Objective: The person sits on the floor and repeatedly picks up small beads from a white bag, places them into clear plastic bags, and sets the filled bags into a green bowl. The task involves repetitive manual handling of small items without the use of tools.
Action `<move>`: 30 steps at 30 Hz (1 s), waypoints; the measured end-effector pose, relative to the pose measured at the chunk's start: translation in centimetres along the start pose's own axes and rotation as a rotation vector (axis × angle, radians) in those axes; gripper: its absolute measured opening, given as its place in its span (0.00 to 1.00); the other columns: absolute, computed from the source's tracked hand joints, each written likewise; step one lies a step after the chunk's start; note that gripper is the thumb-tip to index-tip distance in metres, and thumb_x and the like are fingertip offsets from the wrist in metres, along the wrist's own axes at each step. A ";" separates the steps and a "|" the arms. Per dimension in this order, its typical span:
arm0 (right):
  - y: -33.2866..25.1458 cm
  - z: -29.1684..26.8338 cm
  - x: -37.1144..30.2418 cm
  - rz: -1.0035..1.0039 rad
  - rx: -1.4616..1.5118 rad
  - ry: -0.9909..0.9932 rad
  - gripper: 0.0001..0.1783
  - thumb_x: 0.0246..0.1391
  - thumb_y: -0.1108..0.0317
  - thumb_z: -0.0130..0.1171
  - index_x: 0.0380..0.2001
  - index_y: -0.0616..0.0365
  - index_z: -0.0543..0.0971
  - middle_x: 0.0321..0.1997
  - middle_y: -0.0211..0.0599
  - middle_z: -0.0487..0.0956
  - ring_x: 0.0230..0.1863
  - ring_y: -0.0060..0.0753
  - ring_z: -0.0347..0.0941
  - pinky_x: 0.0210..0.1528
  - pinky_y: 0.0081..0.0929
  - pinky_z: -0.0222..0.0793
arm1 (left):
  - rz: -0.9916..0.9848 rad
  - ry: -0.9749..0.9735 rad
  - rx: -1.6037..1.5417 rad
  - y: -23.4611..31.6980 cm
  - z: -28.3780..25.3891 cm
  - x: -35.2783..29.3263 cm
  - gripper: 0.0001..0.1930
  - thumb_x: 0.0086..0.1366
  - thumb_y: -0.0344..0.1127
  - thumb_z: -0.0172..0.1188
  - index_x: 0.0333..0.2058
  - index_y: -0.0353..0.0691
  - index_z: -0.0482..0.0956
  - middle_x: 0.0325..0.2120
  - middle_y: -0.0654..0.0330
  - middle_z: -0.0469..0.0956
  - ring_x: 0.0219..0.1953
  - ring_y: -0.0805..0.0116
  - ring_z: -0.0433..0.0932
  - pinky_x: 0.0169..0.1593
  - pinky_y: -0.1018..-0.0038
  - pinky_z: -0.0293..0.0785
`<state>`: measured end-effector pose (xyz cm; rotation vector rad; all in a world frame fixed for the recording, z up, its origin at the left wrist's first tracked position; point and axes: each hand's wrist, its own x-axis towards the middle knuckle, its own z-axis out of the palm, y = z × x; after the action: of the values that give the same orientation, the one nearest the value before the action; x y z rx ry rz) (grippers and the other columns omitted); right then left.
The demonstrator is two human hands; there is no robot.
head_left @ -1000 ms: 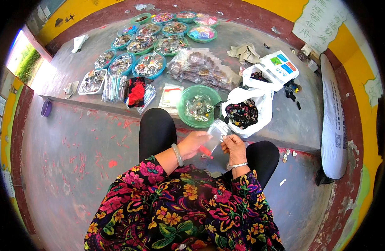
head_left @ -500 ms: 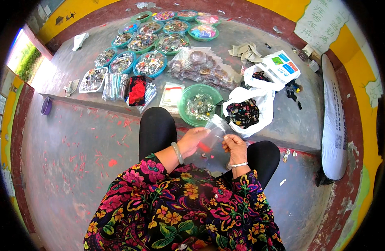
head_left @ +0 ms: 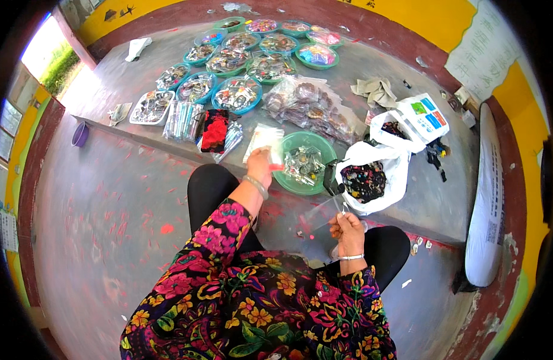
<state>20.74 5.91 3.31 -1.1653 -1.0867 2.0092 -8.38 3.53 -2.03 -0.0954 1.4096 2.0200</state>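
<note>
Mid-frame, your left hand (head_left: 259,166) meets the bag stack (head_left: 264,137), grip unclear; lower right, your right hand (head_left: 351,235) pinches a clear bag (head_left: 320,215) extending leftward.

Makeshift workspace in a worn room; building type unclear. Raised concrete platform (head_left: 378,63) with goods-filled basins (head_left: 306,139) at 11–1 o'clock, scuffed floor (head_left: 108,240) at 8, yellow-maroon wall (head_left: 408,21) at 1, window (head_left: 9,123) at 9, bright doorway (head_left: 63,57) at 10.

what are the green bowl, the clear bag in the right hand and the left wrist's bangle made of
Green bowl: likely smooth plastic, from its even colour. Clear bag: probably thin, glossy plastic film, being see-through. Bangle: pale and smooth; stone, glass or plastic, can't tell.
</note>
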 end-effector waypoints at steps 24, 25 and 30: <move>0.6 0.8 1.5 0.269 -0.050 -0.049 0.04 0.51 0.71 0.53 0.25 0.58 0.73 0.22 0.35 0.77 0.18 0.21 0.69 0.19 0.16 0.61 | 0.098 0.235 0.899 -6.7 -5.1 15.8 0.11 0.49 0.33 0.59 0.33 0.37 0.78 0.29 0.52 0.78 0.32 0.59 0.77 0.38 0.70 0.70; 0.6 0.8 1.6 0.270 -0.048 -0.048 0.04 0.51 0.71 0.53 0.25 0.58 0.73 0.22 0.35 0.77 0.18 0.21 0.69 0.19 0.16 0.61 | 0.081 0.239 0.896 -6.6 -4.8 15.7 0.12 0.49 0.33 0.59 0.34 0.37 0.78 0.30 0.51 0.78 0.33 0.59 0.77 0.38 0.70 0.70; 0.2 1.0 1.5 0.285 -0.077 -0.059 0.04 0.51 0.70 0.53 0.25 0.58 0.73 0.22 0.34 0.77 0.18 0.20 0.69 0.20 0.16 0.61 | 0.275 0.387 1.039 -9.0 -7.7 19.2 0.15 0.51 0.34 0.56 0.40 0.43 0.76 0.34 0.50 0.77 0.39 0.54 0.75 0.46 0.63 0.69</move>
<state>19.17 6.59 2.79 -1.3742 -1.0857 2.2460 -20.68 7.82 -20.51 0.1808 2.6626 1.2478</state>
